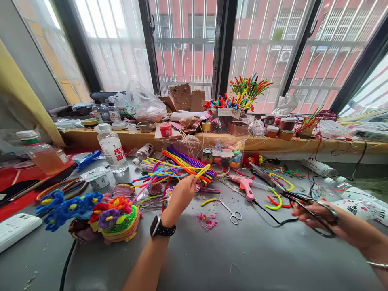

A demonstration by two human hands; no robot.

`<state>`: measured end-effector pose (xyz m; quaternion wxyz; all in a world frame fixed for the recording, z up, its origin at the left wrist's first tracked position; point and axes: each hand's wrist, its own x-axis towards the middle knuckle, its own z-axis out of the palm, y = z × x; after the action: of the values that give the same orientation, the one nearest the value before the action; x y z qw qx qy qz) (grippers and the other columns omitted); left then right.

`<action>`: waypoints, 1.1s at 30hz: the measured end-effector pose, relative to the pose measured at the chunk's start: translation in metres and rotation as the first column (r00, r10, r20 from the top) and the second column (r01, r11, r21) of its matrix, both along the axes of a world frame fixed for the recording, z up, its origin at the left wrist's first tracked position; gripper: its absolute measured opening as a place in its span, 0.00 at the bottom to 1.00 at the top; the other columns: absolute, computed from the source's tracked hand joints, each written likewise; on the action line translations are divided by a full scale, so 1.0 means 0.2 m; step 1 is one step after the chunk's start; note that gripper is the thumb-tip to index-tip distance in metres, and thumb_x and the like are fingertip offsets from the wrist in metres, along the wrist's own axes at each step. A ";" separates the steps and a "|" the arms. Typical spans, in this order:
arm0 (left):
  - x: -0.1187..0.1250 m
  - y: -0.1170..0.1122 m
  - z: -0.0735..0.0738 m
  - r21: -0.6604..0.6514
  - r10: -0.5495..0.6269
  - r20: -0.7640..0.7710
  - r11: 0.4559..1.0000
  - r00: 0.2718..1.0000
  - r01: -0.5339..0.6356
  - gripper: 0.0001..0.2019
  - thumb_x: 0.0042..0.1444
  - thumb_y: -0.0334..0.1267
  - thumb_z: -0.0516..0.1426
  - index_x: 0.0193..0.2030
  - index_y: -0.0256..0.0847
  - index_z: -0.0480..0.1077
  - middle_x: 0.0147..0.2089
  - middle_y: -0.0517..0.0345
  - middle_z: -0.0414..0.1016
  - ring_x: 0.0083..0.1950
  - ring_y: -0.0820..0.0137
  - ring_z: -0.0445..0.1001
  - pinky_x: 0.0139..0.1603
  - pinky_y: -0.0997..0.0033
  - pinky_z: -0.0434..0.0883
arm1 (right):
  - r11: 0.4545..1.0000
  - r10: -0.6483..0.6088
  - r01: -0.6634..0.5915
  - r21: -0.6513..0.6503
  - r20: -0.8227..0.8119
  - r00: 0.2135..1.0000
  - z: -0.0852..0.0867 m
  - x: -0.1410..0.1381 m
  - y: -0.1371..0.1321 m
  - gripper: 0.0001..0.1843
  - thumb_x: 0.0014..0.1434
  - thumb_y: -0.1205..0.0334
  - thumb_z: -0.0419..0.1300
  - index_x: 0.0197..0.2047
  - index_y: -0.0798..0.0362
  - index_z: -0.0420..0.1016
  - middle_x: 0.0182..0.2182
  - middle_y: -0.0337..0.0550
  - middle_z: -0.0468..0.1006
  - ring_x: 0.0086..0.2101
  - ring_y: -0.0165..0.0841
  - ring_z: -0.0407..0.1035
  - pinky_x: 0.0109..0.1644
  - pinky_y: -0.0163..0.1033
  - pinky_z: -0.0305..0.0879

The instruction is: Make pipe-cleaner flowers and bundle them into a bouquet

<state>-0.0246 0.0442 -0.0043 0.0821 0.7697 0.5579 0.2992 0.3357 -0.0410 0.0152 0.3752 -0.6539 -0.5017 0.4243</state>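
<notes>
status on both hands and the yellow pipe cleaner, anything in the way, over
Left hand pinching yellow pipe cleaner. Right hand holding large black-handled scissors. Possible clutter between hands: small scissors, pink glue gun.

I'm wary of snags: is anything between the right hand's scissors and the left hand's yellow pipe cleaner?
Nothing visible blocks the scissors from the yellow pipe cleaner; the pink glue gun lies between them, lower, on the table.

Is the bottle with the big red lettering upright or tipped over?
Upright: the bottle stands on its base, its white cap on top.
</notes>
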 end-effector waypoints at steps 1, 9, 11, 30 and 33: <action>0.00 0.00 0.00 -0.001 0.005 0.042 1.000 0.999 -0.005 0.13 0.56 0.38 0.40 0.25 0.40 0.59 0.23 0.60 0.64 0.24 0.73 0.61 0.26 0.75 0.56 | 0.994 0.086 -0.098 -0.050 -0.193 0.977 -0.02 -0.06 0.02 0.14 0.41 0.56 0.60 0.31 0.55 0.75 0.36 0.55 0.76 0.36 0.42 0.70 0.39 0.42 0.67; -0.01 0.00 0.02 0.033 0.019 0.196 0.999 0.980 -0.026 0.14 0.55 0.39 0.40 0.22 0.40 0.56 0.20 0.64 0.59 0.22 0.75 0.58 0.25 0.76 0.55 | 0.870 0.488 -0.401 0.287 -0.619 0.616 -0.18 -0.49 0.09 0.25 0.45 0.46 0.57 0.45 0.50 0.69 0.48 0.51 0.68 0.49 0.46 0.59 0.53 0.54 0.51; -0.02 0.00 0.02 0.037 0.052 0.196 0.997 0.979 -0.060 0.14 0.55 0.40 0.40 0.22 0.40 0.56 0.19 0.64 0.59 0.22 0.74 0.59 0.25 0.76 0.55 | 0.832 0.545 -0.435 0.345 -0.659 0.519 -0.22 -0.55 0.07 0.25 0.45 0.43 0.56 0.45 0.46 0.68 0.48 0.49 0.68 0.49 0.45 0.59 0.53 0.54 0.49; 0.00 0.01 -0.03 0.023 0.098 0.003 0.995 0.995 -0.098 0.14 0.57 0.39 0.39 0.26 0.41 0.59 0.22 0.61 0.64 0.23 0.73 0.62 0.25 0.75 0.53 | 0.769 0.496 -0.603 0.213 -0.795 0.351 -0.34 -0.67 0.02 0.32 0.37 0.41 0.60 0.42 0.52 0.69 0.43 0.55 0.71 0.43 0.45 0.65 0.47 0.53 0.54; 0.00 0.01 -0.03 0.033 0.115 0.001 0.993 0.993 -0.115 0.14 0.57 0.39 0.39 0.26 0.41 0.59 0.22 0.61 0.65 0.23 0.73 0.63 0.25 0.75 0.53 | 0.755 0.501 -0.610 0.242 -0.813 0.297 -0.35 -0.68 0.02 0.34 0.35 0.40 0.60 0.43 0.53 0.69 0.44 0.56 0.70 0.44 0.46 0.64 0.47 0.53 0.53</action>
<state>-0.0249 0.0459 -0.0093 0.0520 0.7377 0.5963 0.3122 0.2005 -0.0378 -0.0545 0.3592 -0.1689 -0.4245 0.8138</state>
